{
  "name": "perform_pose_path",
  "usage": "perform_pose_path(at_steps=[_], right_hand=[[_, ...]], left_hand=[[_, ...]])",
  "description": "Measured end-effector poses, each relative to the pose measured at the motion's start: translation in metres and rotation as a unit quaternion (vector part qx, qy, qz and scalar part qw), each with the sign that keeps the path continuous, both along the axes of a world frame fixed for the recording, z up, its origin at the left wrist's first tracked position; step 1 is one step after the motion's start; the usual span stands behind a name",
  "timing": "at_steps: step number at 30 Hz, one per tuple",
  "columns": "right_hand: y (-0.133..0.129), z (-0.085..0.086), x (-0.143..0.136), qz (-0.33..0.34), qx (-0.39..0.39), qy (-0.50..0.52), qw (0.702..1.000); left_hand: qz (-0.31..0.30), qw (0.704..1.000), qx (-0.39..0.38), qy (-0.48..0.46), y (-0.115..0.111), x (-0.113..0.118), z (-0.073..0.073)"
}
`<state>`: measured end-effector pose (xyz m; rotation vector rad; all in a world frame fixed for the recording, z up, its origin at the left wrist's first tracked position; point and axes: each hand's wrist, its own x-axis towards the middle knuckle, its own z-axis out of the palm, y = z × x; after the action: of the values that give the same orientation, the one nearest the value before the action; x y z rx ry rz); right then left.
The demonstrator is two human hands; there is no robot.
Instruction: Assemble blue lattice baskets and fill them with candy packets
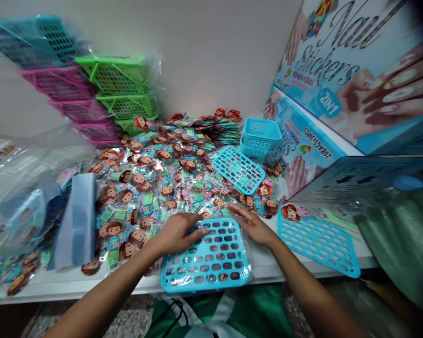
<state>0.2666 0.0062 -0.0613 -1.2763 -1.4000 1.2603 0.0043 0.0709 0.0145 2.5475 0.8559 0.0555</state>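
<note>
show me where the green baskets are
In the head view, the green baskets stand stacked at the back left, just right of the pink baskets.

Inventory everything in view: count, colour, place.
wrapped grid: one, blue, front centre
loose grids: two, blue, right half
nested baskets: count unclear, blue, back right
stacked baskets: about eight, blue, pink, green, back left
sachets: many, multicoloured, table centre
boxes: at least two, blue-white, right
clear bag: one, colourless, left
strip: one, grey-blue, left
translucent item: one, greenish, far right
table: one, white, beneath
wall: one, pale, behind
clothing: green-white, bottom
left hand: one, on wrapped grid
right hand: one, at its right
</note>
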Motion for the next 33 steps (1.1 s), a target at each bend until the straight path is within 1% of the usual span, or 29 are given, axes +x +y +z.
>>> perform_pose_path(at_steps=[1, 2, 3, 5, 7, 8, 9, 11, 12, 13, 15, 17, 18, 20, 22, 26, 29, 31, 33], right_hand=[[0.007, 0.001, 0.0, 0.037, 0.009, -0.018, 0.999], [0.012, 0.002, 0.0, 0.058, 0.017, -0.037, 0.997], [0.016, 0.001, 0.0, 0.064, 0.028, -0.061, 0.996], [0.018, -0.002, 0.004, 0.047, 0.057, -0.119, 0.99], [0.012, -0.008, 0.011, 0.023, 0.078, -0.165, 0.983], [0.008, -0.01, 0.015, 0.002, 0.076, -0.177, 0.981], [0.001, -0.011, 0.019, -0.037, 0.061, -0.178, 0.982], [-0.016, -0.012, 0.024, -0.134, -0.003, -0.143, 0.981], [-0.026, -0.012, 0.025, -0.167, -0.046, -0.108, 0.979], [-0.036, -0.011, 0.023, -0.179, -0.091, -0.064, 0.978], [-0.057, -0.007, 0.015, -0.154, -0.175, 0.044, 0.972], [-0.072, -0.003, 0.002, -0.132, -0.233, 0.154, 0.951], [-0.077, 0.0, -0.004, -0.134, -0.249, 0.204, 0.937], [-0.082, 0.005, -0.015, -0.148, -0.261, 0.278, 0.913], [-0.081, 0.01, -0.021, -0.154, -0.262, 0.303, 0.903], [-0.079, 0.016, -0.025, -0.117, -0.245, 0.302, 0.914], [-0.081, 0.012, -0.024, -0.11, -0.23, 0.318, 0.913], [-0.085, 0.007, -0.023, -0.117, -0.233, 0.32, 0.911], [-0.091, 0.002, -0.021, -0.118, -0.235, 0.299, 0.917]], left_hand=[[0.003, 1.0, 0.001, -0.002, 0.001, 0.0, -0.001], [0.007, 1.0, 0.0, -0.005, 0.001, 0.0, -0.002], [0.012, 1.0, -0.003, -0.008, 0.001, 0.0, -0.003], [0.017, 1.0, -0.015, -0.013, 0.001, -0.001, -0.004], [0.017, 0.999, -0.027, -0.01, 0.001, -0.002, -0.005], [0.015, 0.999, -0.029, -0.006, 0.001, -0.003, -0.005], [0.012, 1.0, -0.028, -0.001, 0.001, -0.004, -0.005], [0.008, 1.0, -0.026, 0.011, 0.003, -0.005, -0.004], [0.006, 1.0, -0.024, 0.016, 0.004, -0.005, -0.003], [0.003, 1.0, -0.018, 0.019, 0.005, -0.004, -0.001], [-0.009, 1.0, -0.003, 0.016, 0.007, 0.0, 0.002], [-0.027, 1.0, 0.004, 0.013, 0.008, 0.007, 0.006], [-0.038, 0.999, -0.002, 0.017, 0.007, 0.012, 0.008], [-0.056, 0.998, -0.015, 0.035, 0.005, 0.022, 0.009], [-0.063, 0.997, -0.01, 0.053, 0.001, 0.032, 0.008], [-0.067, 0.996, 0.019, 0.06, -0.006, 0.044, 0.002], [-0.07, 0.995, 0.021, 0.062, -0.006, 0.046, -0.001], [-0.068, 0.996, 0.026, 0.053, -0.006, 0.045, 0.001], [-0.074, 0.996, 0.04, 0.028, -0.006, 0.047, 0.008]])
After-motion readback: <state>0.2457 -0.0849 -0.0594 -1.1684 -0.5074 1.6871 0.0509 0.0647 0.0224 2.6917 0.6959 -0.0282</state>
